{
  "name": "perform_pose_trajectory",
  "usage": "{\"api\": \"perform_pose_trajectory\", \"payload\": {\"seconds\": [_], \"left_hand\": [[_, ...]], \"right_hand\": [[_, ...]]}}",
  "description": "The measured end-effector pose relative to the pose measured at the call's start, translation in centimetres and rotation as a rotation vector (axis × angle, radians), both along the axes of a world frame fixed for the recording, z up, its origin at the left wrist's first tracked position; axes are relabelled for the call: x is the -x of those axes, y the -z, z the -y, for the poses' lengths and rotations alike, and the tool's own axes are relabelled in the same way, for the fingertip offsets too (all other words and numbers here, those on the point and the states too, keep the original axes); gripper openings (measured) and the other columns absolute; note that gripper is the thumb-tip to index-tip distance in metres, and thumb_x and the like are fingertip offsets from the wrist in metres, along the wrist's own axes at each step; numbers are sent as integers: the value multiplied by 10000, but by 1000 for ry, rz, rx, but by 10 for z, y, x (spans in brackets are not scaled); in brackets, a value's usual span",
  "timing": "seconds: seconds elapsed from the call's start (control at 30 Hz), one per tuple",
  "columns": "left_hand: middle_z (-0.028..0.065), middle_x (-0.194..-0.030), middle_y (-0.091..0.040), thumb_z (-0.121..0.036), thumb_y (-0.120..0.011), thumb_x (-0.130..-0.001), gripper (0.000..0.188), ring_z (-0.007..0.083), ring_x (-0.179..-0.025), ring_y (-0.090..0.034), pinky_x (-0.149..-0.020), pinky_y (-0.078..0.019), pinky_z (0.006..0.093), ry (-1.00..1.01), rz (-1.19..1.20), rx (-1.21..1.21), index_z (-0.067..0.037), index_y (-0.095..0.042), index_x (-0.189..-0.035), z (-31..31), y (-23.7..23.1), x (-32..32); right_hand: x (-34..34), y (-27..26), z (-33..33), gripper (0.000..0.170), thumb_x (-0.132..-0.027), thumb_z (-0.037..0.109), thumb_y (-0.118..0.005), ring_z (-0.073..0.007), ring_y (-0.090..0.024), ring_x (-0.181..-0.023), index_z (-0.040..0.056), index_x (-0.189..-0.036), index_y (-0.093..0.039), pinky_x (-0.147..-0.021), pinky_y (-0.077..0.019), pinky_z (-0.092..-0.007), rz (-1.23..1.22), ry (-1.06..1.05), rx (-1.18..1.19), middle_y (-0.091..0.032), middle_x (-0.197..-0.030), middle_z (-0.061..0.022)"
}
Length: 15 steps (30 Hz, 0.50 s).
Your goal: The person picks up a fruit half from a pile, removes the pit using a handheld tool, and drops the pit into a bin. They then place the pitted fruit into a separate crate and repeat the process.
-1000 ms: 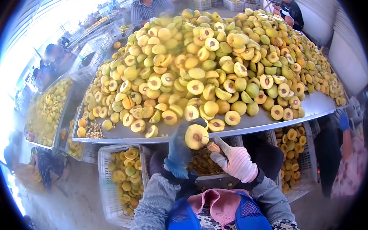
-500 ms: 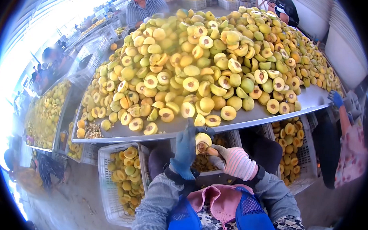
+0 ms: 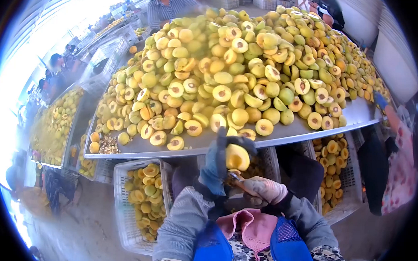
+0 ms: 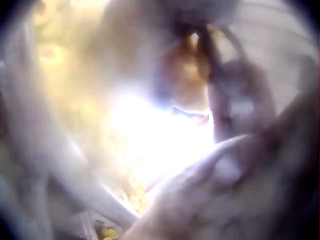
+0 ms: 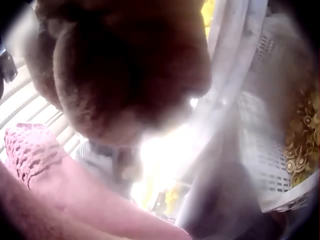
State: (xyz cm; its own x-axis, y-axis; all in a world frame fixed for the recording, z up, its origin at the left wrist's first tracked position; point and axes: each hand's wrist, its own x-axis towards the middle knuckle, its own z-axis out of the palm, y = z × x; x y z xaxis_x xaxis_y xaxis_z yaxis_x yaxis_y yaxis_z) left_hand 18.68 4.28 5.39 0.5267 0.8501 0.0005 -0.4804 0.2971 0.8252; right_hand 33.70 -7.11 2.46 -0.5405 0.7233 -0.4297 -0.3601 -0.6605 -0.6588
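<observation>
In the head view the gloved left hand (image 3: 215,164) holds a yellow fruit half (image 3: 237,157), its hollow cut face toward the camera. The right hand (image 3: 265,189), in a pink-striped glove, grips the handle of a small tool (image 3: 239,178) whose tip is just below the fruit half. Beyond both hands a large heap of halved fruit (image 3: 238,76) covers a metal table (image 3: 282,141). The left wrist view is blurred and glaring. In the right wrist view the dark gloved hand (image 5: 125,75) hides what it holds.
White crates of fruit halves stand below the table edge at left (image 3: 118,210) and right (image 3: 350,181); another crate (image 3: 273,165) lies beneath the hands. Small pits (image 3: 108,145) lie at the table's left corner. People are across the table and at far right.
The fruit half earlier showed a brown centre; now its face shows a hollow. The right hand has turned, moving slightly lower with the tool more visible. The view has shifted slightly.
</observation>
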Motion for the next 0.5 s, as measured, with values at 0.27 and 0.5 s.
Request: {"api": "perform_pose_trajectory", "payload": {"seconds": [0.27,0.5], "left_hand": [[147,-936,-680,-296,-740,-811,396,317,-931,-649,-828,-507,415,-716,-1581,-615,-46,-642,-1102,-31,72,209],[221,-1375,-498,-368,-745,-792,702,400,-1260,-466,-1008,-389,517,-358,-1792,-1034,-57,-495,-1369,-120,55,97]], "right_hand": [[-53,61,-3,533,-971,480,-525,-335,-666,-915,3,-1186,-630,-820,-500,-393,1099,-81,-407,-698,-962,-211],[-24,76,-15,435,-958,428,-534,-408,-660,-885,124,-1260,-609,-768,-519,-442,1204,-131,-634,-691,-941,-230]]}}
